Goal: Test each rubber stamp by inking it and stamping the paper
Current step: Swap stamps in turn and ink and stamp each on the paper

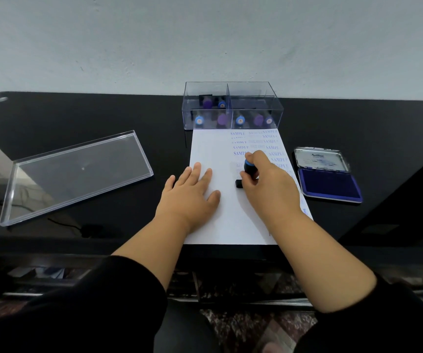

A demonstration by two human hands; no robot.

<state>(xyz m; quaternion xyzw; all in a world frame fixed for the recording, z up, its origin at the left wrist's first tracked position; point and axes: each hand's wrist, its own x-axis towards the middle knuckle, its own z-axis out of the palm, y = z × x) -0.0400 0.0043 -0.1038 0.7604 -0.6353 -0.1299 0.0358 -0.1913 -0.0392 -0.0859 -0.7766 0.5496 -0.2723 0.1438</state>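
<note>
Stamp is gripped tight in the right hand and pressed onto the paper, which is pinned flat by the open left hand so nothing slides.

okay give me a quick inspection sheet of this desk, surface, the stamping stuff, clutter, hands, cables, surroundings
Surface: glossy black desk.
Job's things: white paper sheet bearing blue SAMPLE prints; open blue ink pad in metal tin; clear plastic box holding blue and purple stamps.
Clutter: clear plastic lid lying beside the paper.
Grippers: left hand flat on paper; right hand grips black blue-capped stamp on paper.
Cables: thin black cable under the lid's near end.
Surroundings: plain pale wall.
</note>
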